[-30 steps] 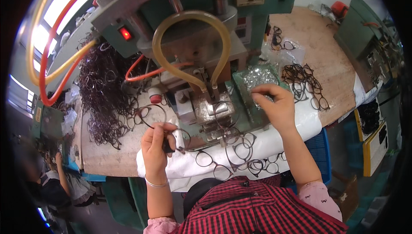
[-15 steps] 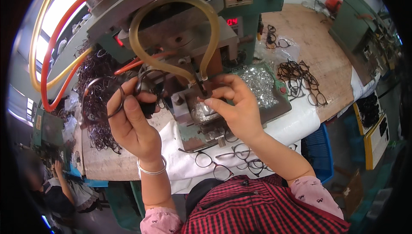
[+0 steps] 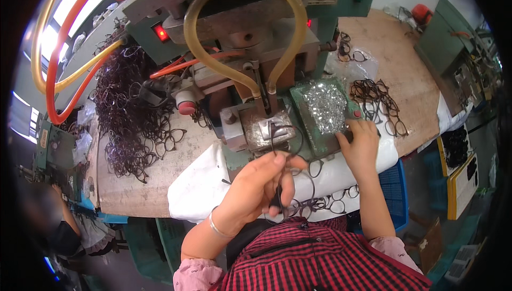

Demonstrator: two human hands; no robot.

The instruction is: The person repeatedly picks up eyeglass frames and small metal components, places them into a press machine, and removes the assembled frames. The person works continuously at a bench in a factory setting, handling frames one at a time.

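Note:
My left hand [image 3: 260,185] is closed around a dark eyeglass frame [image 3: 302,140] in front of the press. One rim of the frame reaches up to the metal block [image 3: 266,125] under the press's narrow tip [image 3: 264,101]. A small black object [image 3: 277,199], whose kind I cannot make out, also shows in the same hand. My right hand [image 3: 361,149] rests at the front right corner of a green tray [image 3: 314,147] of small shiny metal pieces [image 3: 326,110], thumb apart from the fingers. Its fingertips are near a red button [image 3: 356,114].
A large tangled heap of eyeglass frames [image 3: 125,115] lies left of the press. More frames [image 3: 378,99] are on the table at right, and others [image 3: 325,203] on white sheeting before me. A red knob [image 3: 186,108] juts out at left; a blue basket [image 3: 396,195] stands low right.
My left hand has moved right, bringing the eyeglass frame before the press block. My right hand has left the press tip and moved right to the tray's corner. The view has shifted slightly.

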